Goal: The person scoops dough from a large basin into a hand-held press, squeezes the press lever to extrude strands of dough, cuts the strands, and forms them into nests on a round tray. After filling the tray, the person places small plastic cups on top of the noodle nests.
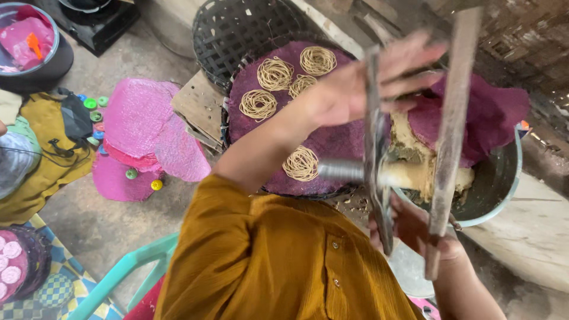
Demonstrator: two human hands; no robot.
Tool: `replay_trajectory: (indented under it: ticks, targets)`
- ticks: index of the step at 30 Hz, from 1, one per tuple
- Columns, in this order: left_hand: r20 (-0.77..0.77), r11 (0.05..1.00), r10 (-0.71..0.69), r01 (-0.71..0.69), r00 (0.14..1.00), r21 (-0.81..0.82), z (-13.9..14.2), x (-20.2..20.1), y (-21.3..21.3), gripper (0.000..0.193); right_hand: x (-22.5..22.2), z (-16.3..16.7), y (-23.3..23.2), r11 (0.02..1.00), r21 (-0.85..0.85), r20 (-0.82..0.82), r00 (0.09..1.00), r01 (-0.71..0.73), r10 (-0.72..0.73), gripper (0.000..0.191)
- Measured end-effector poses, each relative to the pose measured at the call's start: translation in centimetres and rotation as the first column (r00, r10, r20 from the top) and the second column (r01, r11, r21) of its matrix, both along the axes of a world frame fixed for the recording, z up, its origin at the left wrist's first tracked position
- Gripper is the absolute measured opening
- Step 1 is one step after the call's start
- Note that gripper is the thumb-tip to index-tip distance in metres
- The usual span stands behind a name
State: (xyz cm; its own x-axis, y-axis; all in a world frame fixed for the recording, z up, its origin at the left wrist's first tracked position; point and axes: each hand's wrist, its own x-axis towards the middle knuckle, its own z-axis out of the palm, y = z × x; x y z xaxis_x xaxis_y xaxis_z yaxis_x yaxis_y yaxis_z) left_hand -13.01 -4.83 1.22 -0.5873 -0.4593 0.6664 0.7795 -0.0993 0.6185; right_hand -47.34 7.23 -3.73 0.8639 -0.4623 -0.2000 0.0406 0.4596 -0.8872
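Pressing noodle coils with a two-handled wooden-and-metal press (409, 148) over a purple mat.

The step in hand looks like working the press, judged from the grip; the left hand (361, 83) is raised with its arm bent across the body, fingers (415, 59) wrapped around the upper handle; the right hand (415, 228) sits low, closed on the lower handle; just beyond the fingers a grey metal bowl of pale dough (492, 178); beneath the left forearm a round purple woven mat (332, 142) carries thin yellow noodle coils (301, 163).
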Motion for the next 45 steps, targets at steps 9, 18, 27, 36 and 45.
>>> replay_trajectory:
  ticks: [9, 18, 27, 36, 45]
  targets:
    - [-0.050, 0.994, 0.105, -0.104, 0.993, 0.029, -0.5, -3.3, -4.3, 0.092, -2.7, 2.3, -1.6, 0.990, 0.135, -0.026, 0.999, 0.029, -0.026, 0.139]
    - [-0.190, 0.870, 0.232, -0.116, 0.954, 0.479, -8.4, -0.2, -8.5, 0.063, 1.5, 0.6, -4.2, 0.981, -0.053, -0.392, 0.900, 0.185, -0.191, 0.132]
    - [-0.266, 0.847, 0.208, -0.037, 0.941, 0.530, -7.7, -2.7, -5.3, 0.056, -3.2, 2.8, -2.3, 0.956, -0.198, -0.514, 0.808, 0.215, -0.288, 0.113]
    - [-0.238, 0.885, 0.210, -0.081, 0.948, 0.458, -5.5, -0.9, -3.7, 0.055, -4.8, 0.0, -1.7, 0.958, -0.245, -0.365, 0.901, 0.152, -0.236, 0.093]
    - [-0.246, 0.876, 0.297, -0.160, 0.923, 0.456, -3.1, 1.9, -3.7, 0.058, -3.2, 0.5, -3.5, 0.926, -0.336, -0.387, 0.872, 0.171, -0.301, 0.083]
